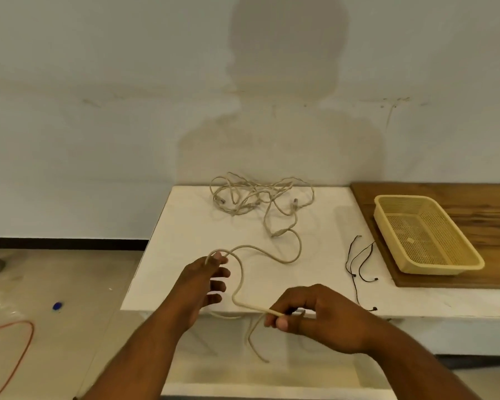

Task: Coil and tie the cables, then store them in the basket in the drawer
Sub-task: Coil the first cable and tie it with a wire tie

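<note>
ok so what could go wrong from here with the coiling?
1. The beige cable between the left hand and right hand runs back toward the tangled heap; pulling may tighten the snarl or drag it along.
2. The loop only hooks over the left fingertips, so it could slip off.
3. The black ties lie close to the table front edge; dragged cable may sweep them off.

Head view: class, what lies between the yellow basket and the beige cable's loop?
A few thin black cords, lying on the white table; the head view shows them.
</note>
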